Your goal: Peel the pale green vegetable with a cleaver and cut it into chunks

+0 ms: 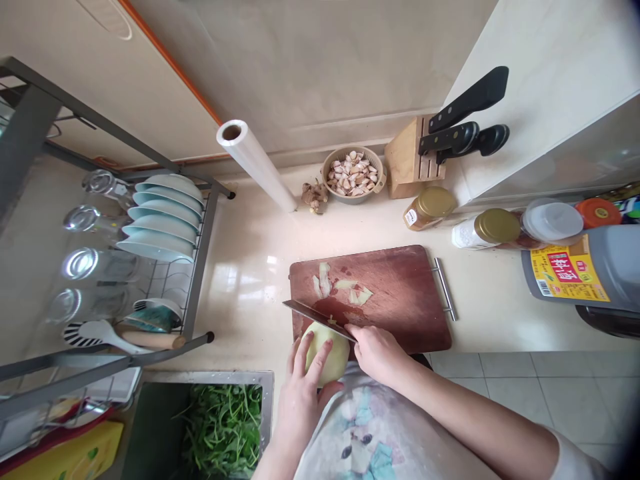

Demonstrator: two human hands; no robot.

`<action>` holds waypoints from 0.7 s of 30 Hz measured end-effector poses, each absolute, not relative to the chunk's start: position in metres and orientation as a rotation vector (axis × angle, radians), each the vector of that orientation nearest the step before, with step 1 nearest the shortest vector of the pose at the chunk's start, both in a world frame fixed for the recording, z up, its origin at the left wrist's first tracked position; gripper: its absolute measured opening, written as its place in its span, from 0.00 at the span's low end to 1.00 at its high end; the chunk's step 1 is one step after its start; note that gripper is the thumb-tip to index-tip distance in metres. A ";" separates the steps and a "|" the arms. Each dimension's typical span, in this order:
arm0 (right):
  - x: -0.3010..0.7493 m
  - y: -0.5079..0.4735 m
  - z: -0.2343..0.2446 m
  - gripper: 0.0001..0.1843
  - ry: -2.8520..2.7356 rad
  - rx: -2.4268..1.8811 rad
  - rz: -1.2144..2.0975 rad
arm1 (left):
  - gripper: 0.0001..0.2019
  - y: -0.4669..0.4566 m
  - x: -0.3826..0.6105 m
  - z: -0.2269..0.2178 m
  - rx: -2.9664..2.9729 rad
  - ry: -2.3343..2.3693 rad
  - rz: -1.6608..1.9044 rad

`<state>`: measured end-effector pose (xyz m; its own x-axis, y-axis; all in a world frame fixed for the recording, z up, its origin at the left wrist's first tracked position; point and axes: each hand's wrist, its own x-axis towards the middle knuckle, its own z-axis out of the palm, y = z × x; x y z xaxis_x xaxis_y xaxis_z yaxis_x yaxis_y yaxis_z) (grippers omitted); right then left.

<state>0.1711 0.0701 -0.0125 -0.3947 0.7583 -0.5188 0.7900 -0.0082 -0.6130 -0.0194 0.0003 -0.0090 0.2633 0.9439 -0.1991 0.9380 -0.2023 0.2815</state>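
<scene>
My left hand (306,383) lies with its fingers curved over a pale green, rounded vegetable (339,352) at the near left edge of the cutting board, pressing it in place. I cannot tell the vegetable's exact kind. My right hand (379,355) is closed round the handle of a kitchen knife (314,315). The blade points to the far left, along the far side of the vegetable. Several pale peelings (345,285) are scattered on the reddish-brown cutting board (407,293), which looks damp in places. My fingers hide most of the knife's handle.
Beyond the board stand a plastic film roll (263,167), ginger (315,195), a bowl (330,185) of garlic cloves and a knife block (407,163). Jars (430,208) and a large bottle (575,270) line the right. Leafy greens (223,427) fill the sink beside a dish rack (203,260).
</scene>
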 end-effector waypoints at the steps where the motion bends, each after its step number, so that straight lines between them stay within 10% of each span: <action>1: 0.173 0.071 -0.014 0.18 2.188 1.716 -1.432 | 0.38 0.004 -0.022 -0.008 2.237 1.683 -0.033; 10: 0.199 0.085 -0.024 0.18 2.091 1.692 -1.643 | 0.33 0.055 -0.045 -0.009 2.755 0.938 -0.327; 21: 0.218 0.093 -0.016 0.22 2.156 1.523 -1.617 | 0.43 0.014 0.017 -0.028 2.356 1.822 0.043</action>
<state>0.2175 0.0932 -0.0164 -0.5151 0.6606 -0.5461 0.7091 -0.0295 -0.7045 0.0170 0.0140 -0.0280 0.2563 0.9635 -0.0769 0.9589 -0.2434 0.1461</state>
